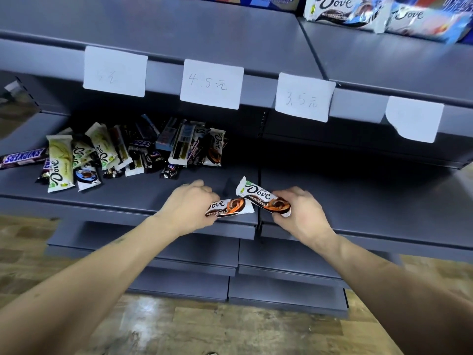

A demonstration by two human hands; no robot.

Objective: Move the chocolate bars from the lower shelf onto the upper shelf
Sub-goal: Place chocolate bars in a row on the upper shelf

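A: What is nearest?

B: Two bare forearms reach forward over the wood-pattern floor (230, 329). The left hand (188, 207) has its fingers curled round one end of a white and orange Dove bar (230, 207), which lies nearly level over the front edge of the lower shelf (143, 185).

A: And the other hand?

B: The right hand (298, 211) grips a second Dove bar (258, 194) of the same kind by its orange end; the white end tilts up and to the left. The two bars sit just beside each other near the seam where two shelf sections meet; I cannot tell whether they touch.

A: What is farther in?

B: Toward the back left of the lower shelf lies a loose heap of chocolate bars (122, 155): green and white Dove wrappers, dark wrappers, and a Snickers bar (24, 157) at the left end. A further white and orange Dove bar (216, 147) leans at the heap's right side.

A: Above that?

B: White price tags hang from the front edge of the upper shelf (204, 34); one reads 4.5 (211, 84), another 3.5 (303, 98). At the upper shelf's far right corner lie blue and white Dove packs (384, 14).
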